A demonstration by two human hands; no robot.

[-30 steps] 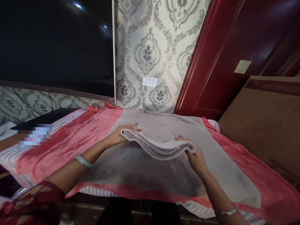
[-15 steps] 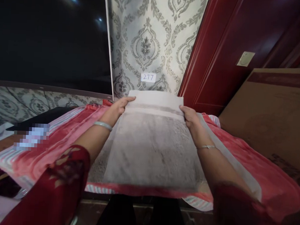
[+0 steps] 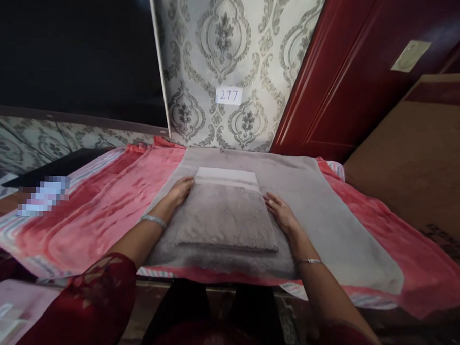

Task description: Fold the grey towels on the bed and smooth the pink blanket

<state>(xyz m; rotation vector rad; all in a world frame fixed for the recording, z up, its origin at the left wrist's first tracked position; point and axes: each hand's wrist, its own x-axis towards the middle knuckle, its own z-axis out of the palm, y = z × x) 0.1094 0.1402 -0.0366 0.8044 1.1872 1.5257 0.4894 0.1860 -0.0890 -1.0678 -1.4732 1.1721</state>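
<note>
A small grey towel [image 3: 226, 213] lies folded into a neat rectangle, with a pale band along its far edge. It rests on a larger grey towel [image 3: 327, 217] spread flat over a pink blanket [image 3: 99, 202]. My left hand [image 3: 179, 190] lies flat and open against the folded towel's left edge. At the right edge, my right hand [image 3: 281, 213] rests flat with its fingers stretched out. Both wrists wear bangles.
A dark screen [image 3: 67, 48] hangs on the patterned wall at the back left. A small label reading 277 [image 3: 229, 95] is stuck on the wall. A red door [image 3: 352, 71] and a brown cardboard box [image 3: 425, 150] stand at the right.
The towel was lifted by its far edge, folded over towards the wall, and now lies flat as a smaller rectangle. Both hands have let go and rest open at its sides.
</note>
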